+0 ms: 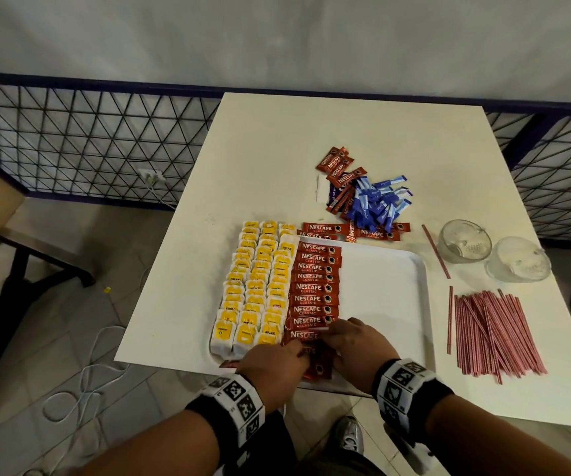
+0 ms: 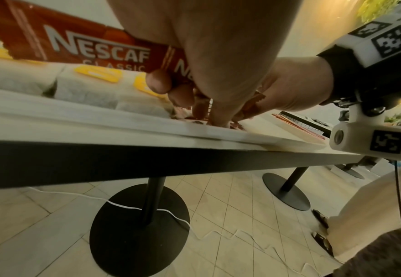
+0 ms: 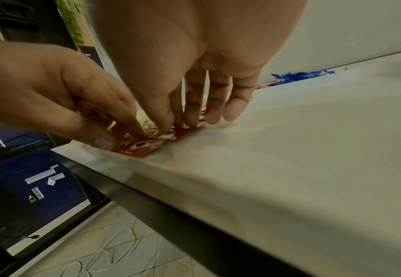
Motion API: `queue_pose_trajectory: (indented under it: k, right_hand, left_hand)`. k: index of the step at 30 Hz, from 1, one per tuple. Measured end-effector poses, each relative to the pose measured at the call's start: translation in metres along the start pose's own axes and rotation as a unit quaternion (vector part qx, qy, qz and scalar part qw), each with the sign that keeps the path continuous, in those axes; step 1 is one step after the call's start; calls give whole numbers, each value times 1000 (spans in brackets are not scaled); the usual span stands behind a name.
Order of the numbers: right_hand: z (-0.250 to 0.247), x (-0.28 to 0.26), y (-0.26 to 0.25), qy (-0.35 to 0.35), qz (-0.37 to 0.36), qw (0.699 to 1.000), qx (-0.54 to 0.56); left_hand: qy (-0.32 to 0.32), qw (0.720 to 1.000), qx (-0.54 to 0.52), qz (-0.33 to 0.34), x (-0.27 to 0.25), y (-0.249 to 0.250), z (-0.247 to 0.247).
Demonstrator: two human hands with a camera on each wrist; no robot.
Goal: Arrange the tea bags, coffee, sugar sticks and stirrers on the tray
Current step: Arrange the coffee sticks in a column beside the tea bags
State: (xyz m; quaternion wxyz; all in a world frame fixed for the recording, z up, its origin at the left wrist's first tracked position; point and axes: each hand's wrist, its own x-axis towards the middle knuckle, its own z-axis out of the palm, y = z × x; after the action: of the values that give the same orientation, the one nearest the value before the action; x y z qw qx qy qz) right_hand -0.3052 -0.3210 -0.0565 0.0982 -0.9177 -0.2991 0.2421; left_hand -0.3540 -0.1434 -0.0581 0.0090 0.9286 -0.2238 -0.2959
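Currently, red sachets (image 1: 316, 286) printed "NESCAFE CLASSIC" are laid in a column on the white tray (image 1: 394, 290), just beside three columns of yellow-tagged tea bags (image 1: 256, 286). At the tray's near edge, sachets are gripped in the curled fingers of the left hand (image 1: 273, 364). The nearest sachets are pressed flat by the straight fingers of the right hand (image 1: 356, 341). Loose Nescafe sachets and blue sugar sticks (image 1: 378, 204) are heaped on the table (image 1: 277, 132) beyond the tray. Red-striped stirrers (image 1: 493, 333) are piled to its right, near two glass cups (image 1: 464, 240).
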Motion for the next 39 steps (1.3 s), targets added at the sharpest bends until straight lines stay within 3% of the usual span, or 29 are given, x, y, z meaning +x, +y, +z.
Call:
queue_pose_trajectory:
  k: [3,8,13,18,27,30,32,34,36,39]
  right_hand:
    - [1,1,-1,-8,-6,1000,-24]
    - [-6,5,-1,41,-23,999,5]
    - [-8,14,-3,-12,-16,999,-49]
    - [-8,16,-6,-22,-19,997,-74]
    - [-10,15,-3,17,-40,999,-25]
    - [-20,11,-2,105,-38,987,112]
    - [-33,7,-4,122,-29,968,217]
    - [-46,5,-10,117,-43,952,278]
    - [-52,7,-17,116,-63,948,289]
    - [-55,11,-19,135,-30,944,299]
  left_hand:
    - [-10,1000,-2,4,0,2,-3]
    - [-1,1000,2,-8,-1,4,-10]
    - [-2,1000,-7,-17,-2,3,-12]
    - [-8,1000,-3,-20,-3,3,-14]
    - [19,1000,-5,-4,2,-1,-13]
    - [74,988,-128,-37,-1,-12,-22]
    - [111,951,-282,-67,-6,-21,-38]
    - [94,913,-389,-80,-11,-27,-55]
    - [58,904,-417,-76,-10,-28,-66]
    - [29,889,-453,-63,-7,-29,-74]
